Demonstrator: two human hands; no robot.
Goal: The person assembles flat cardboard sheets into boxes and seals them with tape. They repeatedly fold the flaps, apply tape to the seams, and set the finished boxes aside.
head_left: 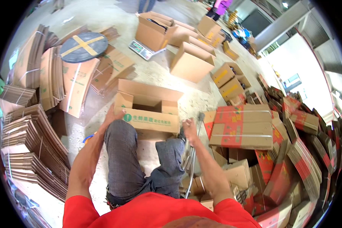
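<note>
So, left hand (115,115) against carton (152,118)

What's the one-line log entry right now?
left hand: touching carton, left side | right hand: near carton's right side, contact unclear | carton: top open | bundled flat cartons: both sides

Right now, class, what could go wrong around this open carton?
The open carton might slip or swing: the left hand touches its side, while the right hand looks clear of it. The right hand could also knock the metal pole close by. At right, tilted cardboard bundles might slide.
</note>
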